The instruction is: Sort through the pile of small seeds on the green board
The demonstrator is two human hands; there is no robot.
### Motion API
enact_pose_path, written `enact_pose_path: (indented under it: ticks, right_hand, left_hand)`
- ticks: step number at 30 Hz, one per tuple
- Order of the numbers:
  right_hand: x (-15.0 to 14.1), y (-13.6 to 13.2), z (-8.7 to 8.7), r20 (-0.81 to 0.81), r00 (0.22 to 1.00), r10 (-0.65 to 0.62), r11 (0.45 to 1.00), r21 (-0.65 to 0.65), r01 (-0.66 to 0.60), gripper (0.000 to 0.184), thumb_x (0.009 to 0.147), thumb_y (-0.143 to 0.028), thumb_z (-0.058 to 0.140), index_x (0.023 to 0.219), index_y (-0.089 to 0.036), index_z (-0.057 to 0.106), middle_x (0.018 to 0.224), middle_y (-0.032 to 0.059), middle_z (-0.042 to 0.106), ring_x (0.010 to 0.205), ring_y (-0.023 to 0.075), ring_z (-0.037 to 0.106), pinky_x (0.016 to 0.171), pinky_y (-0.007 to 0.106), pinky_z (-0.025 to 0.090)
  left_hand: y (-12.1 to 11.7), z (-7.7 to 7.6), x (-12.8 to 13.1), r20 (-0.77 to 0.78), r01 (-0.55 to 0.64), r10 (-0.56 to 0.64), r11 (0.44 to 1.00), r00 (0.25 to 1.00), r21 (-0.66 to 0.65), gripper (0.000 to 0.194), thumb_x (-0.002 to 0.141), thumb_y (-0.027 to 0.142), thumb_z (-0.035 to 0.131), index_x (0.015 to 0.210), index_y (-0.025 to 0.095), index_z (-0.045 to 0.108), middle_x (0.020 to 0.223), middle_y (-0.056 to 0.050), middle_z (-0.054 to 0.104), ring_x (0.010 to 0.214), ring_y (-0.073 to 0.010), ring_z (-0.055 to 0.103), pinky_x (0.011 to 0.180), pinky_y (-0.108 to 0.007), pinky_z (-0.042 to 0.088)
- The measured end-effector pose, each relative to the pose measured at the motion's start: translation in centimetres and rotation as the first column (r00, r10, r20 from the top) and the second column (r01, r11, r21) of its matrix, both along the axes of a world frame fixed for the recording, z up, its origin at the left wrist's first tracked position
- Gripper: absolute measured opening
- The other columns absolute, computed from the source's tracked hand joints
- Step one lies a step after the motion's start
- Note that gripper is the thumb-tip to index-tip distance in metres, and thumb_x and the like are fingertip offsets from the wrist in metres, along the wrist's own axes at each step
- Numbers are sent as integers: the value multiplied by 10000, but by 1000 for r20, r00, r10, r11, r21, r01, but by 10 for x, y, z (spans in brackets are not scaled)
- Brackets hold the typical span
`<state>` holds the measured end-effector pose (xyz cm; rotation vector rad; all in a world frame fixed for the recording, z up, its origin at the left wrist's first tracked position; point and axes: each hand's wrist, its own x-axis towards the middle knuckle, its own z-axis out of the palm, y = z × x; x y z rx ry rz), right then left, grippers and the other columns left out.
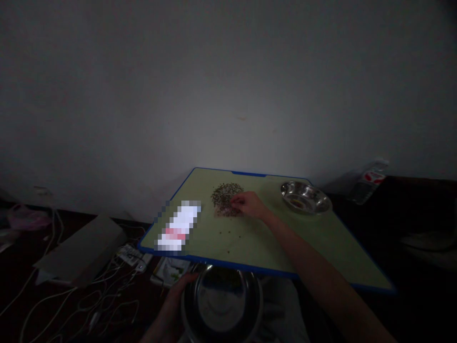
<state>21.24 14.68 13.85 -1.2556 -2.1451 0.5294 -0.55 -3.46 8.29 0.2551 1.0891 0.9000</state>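
On the pale green tabletop (264, 247) lies a pile of small dark grains, perhaps seeds or beans (224, 193). My right hand (248, 205) reaches over the pile's right side, fingers pinched together at the grains; what sits between the fingertips is too small to make out. Below the table's front edge, my left hand (182, 288) grips the left rim of a shiny metal bowl (221, 305), which rests near my lap. Its contents are too dark to identify. A few stray grains (229, 232) are scattered in front of the pile.
A second metal bowl (305, 197) stands at the table's right rear. A bright, blurred-out rectangle (180, 226) lies on the left side. Behind the table rises a wall (228, 95). A plastic bottle (369, 183) is at right; cables (100, 305) and a box (82, 250) are at left.
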Motion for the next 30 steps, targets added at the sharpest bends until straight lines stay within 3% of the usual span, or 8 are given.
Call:
enact_pose_path:
  ticks: [7, 15, 21, 30]
  right_hand:
    - [9, 8, -2, 28, 999, -39, 999, 35, 38, 152, 693, -202, 585, 815, -205, 675, 708, -4, 681, 659, 118, 619, 625, 216, 460]
    - [19, 16, -3, -129, 989, -73, 996, -52, 67, 166, 704, -233, 576, 824, -163, 667, 691, 20, 678, 609, 122, 617, 569, 209, 463]
    - [18, 14, -2, -75, 996, -47, 997, -72, 42, 143, 680, -226, 594, 781, -156, 669, 669, 17, 672, 586, 111, 607, 554, 195, 453]
    - [14, 10, 1, -78, 997, -5, 993, -122, -4, 139, 668, -183, 584, 778, -151, 663, 654, 14, 664, 586, 111, 606, 566, 203, 462]
  left_hand:
    - [1, 1, 2, -81, -49, 48, 999, 996, -7, 141, 609, 253, 604, 604, 122, 657, 573, -59, 697, 660, -243, 648, 687, -350, 464]
    - [1, -3, 2, 14, -5, 6, 1000, 1000, -16, 174, 659, 274, 586, 653, 117, 661, 611, -63, 711, 686, -220, 650, 690, -310, 463]
    - [0, 1, 3, 42, 40, -40, 999, 998, -5, 195, 669, 290, 581, 682, 115, 664, 614, -71, 715, 684, -240, 657, 698, -331, 462]
    - [-1, 6, 6, 20, -1, 2, 999, 1000, -49, 155, 655, 266, 584, 656, 130, 657, 610, -72, 713, 722, -256, 658, 720, -365, 467]
